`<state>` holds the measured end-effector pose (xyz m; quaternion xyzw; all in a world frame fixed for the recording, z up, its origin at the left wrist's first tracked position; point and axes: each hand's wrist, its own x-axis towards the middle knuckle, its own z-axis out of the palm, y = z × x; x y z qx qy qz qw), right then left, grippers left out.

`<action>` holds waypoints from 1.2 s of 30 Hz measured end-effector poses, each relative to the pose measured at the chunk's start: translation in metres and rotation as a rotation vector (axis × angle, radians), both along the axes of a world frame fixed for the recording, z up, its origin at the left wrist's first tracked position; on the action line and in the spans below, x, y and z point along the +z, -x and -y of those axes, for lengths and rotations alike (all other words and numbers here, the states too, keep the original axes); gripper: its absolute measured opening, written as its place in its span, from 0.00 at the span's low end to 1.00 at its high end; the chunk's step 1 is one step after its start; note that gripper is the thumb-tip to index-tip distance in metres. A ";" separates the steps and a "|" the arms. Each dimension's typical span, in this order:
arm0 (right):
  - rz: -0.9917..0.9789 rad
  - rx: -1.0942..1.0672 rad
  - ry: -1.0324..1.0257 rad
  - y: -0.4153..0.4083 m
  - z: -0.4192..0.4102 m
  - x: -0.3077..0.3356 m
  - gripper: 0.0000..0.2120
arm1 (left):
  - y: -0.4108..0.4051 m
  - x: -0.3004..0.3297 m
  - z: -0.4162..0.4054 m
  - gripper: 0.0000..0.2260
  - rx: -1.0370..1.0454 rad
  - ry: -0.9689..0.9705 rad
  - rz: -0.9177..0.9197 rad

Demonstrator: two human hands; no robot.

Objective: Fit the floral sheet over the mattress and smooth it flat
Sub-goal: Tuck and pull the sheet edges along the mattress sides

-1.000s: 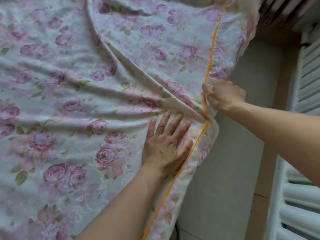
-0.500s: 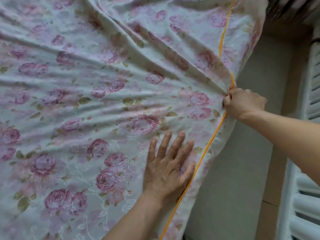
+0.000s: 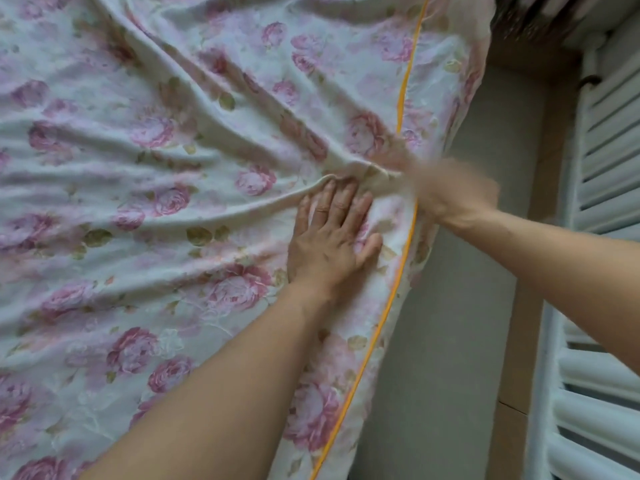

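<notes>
Sheet (image 3: 180, 174), floral: pink roses and olive leaves on a white ground, spread over the mattress, whose own surface is covered throughout. Cloth not flat; long folds run from the far left and converge on a bunched ridge just beyond the fingertips of the left hand.

Piping (image 3: 401, 109), orange: 1 narrow line along the sheet's edge, passing just right of the left thumb and between the 2 hands, then down toward the lower frame edge. Beyond it the cloth hangs down the side of the bed.

Left hand (image 3: 329, 244): palm down on the sheet, fingers (image 3: 341, 206) straight and close together, thumb out toward the piping, pressing the cloth.

Right hand (image 3: 453, 192): at the sheet's edge, just right of the piping and beside the left fingertips. Motion-blurred; whether its fingers pinch the cloth or lie loose cannot be told.

Floor (image 3: 460, 306): pale grey strip right of the hanging edge, below the right forearm.

Radiator (image 3: 602, 393): white, ribbed, further right of the right hand, well apart from the sheet.
</notes>
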<state>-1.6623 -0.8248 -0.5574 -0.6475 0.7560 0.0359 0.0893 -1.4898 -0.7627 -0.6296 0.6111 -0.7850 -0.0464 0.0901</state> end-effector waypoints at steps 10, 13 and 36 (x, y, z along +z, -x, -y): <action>0.067 -0.064 -0.048 -0.007 0.091 0.016 0.21 | 0.002 0.005 -0.004 0.28 0.018 -0.028 0.005; 0.079 -0.023 -0.130 -0.019 0.108 0.016 0.17 | 0.002 0.005 -0.004 0.28 0.017 -0.020 0.001; 0.009 0.202 -0.156 0.055 0.163 0.014 0.10 | -0.003 0.049 0.150 0.06 0.309 -0.191 -0.293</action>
